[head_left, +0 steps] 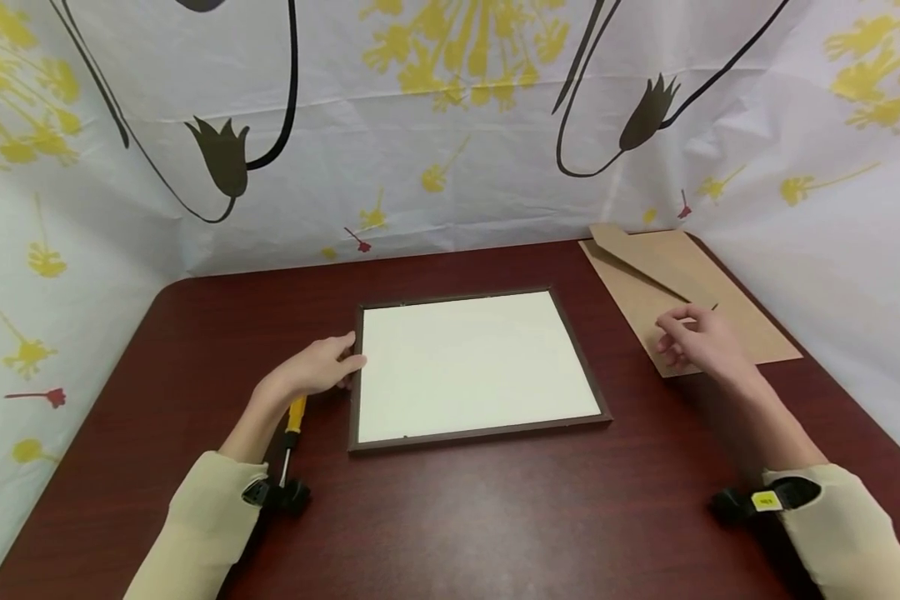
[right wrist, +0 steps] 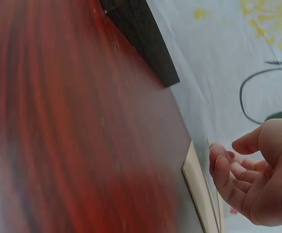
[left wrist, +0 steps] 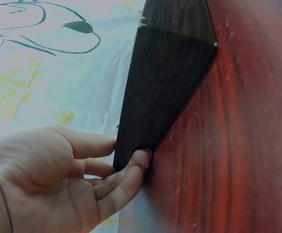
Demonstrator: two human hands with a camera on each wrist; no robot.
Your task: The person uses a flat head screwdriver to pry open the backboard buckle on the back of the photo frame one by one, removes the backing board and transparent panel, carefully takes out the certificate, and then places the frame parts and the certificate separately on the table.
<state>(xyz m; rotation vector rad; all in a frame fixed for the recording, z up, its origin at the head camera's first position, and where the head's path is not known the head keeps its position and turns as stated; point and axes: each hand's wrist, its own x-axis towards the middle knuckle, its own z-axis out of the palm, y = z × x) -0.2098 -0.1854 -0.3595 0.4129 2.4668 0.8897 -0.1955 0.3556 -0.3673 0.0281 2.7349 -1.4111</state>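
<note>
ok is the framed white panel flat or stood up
Lying flat: in the head view, the framed white panel rests on the dark red table, white face up, the left hand gripping its edge.

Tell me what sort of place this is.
Probably a makeshift tabletop workspace, judging by the dark reddish-brown table, the white flower-printed sheeting behind and beside it, and the slim yellow-handled, metal-shafted tool lying there.

Cream panel (head_left: 472, 367) in dark brown, wood-grained frame (head_left: 480, 434); red-brown surface (head_left: 457, 525).
Surface streaked with darker grain. Cardboard (head_left: 742, 308) plain tan. Screwdriver handle (head_left: 296, 414) yellow and black, shaft (head_left: 285, 465) silvery. Sleeves (head_left: 202, 517) pale cream-yellow; wristbands (head_left: 799, 492) black, right one with yellow label (head_left: 767, 501). Backdrop cloth (head_left: 495, 183) white, printed with yellow blooms (head_left: 480, 54), grey-brown buds (head_left: 222, 160), black stems (head_left: 293, 67), red flowers (head_left: 363, 247).
</note>
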